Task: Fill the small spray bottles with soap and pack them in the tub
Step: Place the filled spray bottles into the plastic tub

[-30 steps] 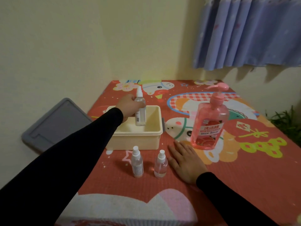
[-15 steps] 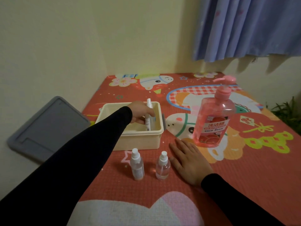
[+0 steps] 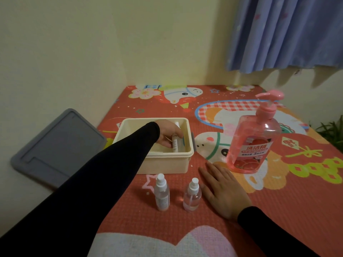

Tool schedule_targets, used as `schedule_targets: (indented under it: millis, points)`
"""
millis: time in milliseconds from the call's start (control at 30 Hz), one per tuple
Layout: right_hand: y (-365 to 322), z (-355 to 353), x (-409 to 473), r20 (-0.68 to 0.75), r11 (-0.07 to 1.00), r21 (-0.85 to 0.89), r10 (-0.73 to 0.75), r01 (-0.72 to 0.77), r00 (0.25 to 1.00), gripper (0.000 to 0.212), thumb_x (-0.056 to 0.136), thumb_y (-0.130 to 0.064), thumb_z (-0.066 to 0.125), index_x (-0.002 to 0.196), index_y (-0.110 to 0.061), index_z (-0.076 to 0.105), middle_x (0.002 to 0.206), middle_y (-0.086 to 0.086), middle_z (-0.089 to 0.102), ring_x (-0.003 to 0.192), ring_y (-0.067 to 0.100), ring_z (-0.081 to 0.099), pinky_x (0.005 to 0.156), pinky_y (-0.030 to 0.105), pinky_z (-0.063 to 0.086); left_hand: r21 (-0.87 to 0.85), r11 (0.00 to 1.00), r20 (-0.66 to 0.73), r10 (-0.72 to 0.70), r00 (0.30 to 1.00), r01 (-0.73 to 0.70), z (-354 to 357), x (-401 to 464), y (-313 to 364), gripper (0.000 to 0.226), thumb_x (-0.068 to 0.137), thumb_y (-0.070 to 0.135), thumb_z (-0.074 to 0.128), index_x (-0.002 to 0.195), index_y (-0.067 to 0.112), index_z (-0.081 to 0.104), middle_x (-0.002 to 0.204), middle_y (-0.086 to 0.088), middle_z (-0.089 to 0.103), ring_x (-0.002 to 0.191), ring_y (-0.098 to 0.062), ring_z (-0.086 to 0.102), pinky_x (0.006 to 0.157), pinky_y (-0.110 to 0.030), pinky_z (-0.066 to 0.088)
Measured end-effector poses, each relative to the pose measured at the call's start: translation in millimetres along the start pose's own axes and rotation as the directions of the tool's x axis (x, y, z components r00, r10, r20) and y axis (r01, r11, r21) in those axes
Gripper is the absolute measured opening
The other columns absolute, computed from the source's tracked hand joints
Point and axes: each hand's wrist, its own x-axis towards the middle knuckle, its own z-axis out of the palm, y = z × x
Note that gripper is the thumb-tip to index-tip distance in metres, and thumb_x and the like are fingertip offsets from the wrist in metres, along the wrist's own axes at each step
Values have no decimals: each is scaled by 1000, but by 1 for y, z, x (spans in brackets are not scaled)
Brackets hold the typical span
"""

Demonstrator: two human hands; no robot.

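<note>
A cream plastic tub (image 3: 163,165) stands on the red patterned mat. My left hand (image 3: 168,133) is down inside it, closed around a small spray bottle (image 3: 175,144) that lies tilted near the tub's right wall. In front of the tub, two small clear spray bottles stand upright: a taller one (image 3: 162,193) and a shorter one (image 3: 192,196). Just right of them, my right hand (image 3: 222,188) rests flat on the mat, fingers apart, holding nothing. A large pink pump bottle of soap (image 3: 254,141) stands to the right of the tub.
The red cartoon mat (image 3: 278,191) covers the table, which sits in a wall corner. A grey lid (image 3: 55,147) leans against the left wall beside the table. A blue curtain (image 3: 287,30) hangs at the back right, and a green plant (image 3: 332,132) is at the right edge.
My left hand has lowered the small spray bottle from above the tub down into it and tipped it over. The right hand stays flat on the mat.
</note>
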Motion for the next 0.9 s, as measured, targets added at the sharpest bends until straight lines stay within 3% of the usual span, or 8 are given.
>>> schedule_targets:
  millis: [67,233,333,533,633,733,900]
  points:
    - [0,0,0,-3,1000,3,0,0,1000,95,72,-71,-23,153,-33,11,162,-3,7,150,15,2,120,33,-4,34,998,13,-50,999,50,2,0,-1,26,88,8,65,112,2,56,96,-12,62,79,-21,65,62,-29,57]
    - [0,0,0,-2,1000,-7,-2,2,1000,96,71,-71,-26,153,-34,8,162,-5,3,149,14,-1,119,31,-6,28,989,44,-145,988,144,7,4,-3,34,92,7,58,124,-4,52,100,-16,64,92,-25,66,79,-36,57]
    - [0,0,1,-8,1000,0,-3,3,1000,93,73,-70,-23,153,-34,10,162,-4,5,149,15,1,118,31,-7,24,991,4,-132,991,131,8,9,-3,38,94,8,55,128,-8,47,117,-21,61,106,-30,65,93,-41,54]
    - [1,1,0,-14,1000,-1,-9,9,1000,94,74,-70,-21,153,-33,12,162,-3,6,149,16,3,118,31,-6,24,992,-17,-124,992,125,7,9,-5,38,96,5,49,131,-9,43,115,-25,59,107,-34,65,93,-44,54]
    - [0,0,0,-13,1000,2,-8,8,1000,92,74,-70,-20,153,-33,10,162,-4,5,149,15,2,118,31,-7,23,995,-47,-93,995,95,5,9,-5,37,95,7,53,129,-7,47,109,-21,59,100,-31,65,90,-42,56]
    - [0,0,0,-17,1000,-2,-6,6,1000,92,74,-70,-19,153,-34,11,162,-3,7,149,15,3,119,31,-6,45,999,-94,-23,995,28,0,2,-1,31,94,13,56,120,-2,53,92,-16,58,81,-24,63,78,-34,58]
    - [0,3,2,-14,1000,-1,-2,2,1000,88,78,-71,-14,153,-34,13,162,-3,10,149,15,6,120,32,-2,106,986,-175,147,974,-130,-12,-22,4,17,93,15,57,106,5,58,92,-12,61,72,-20,60,71,-29,55]
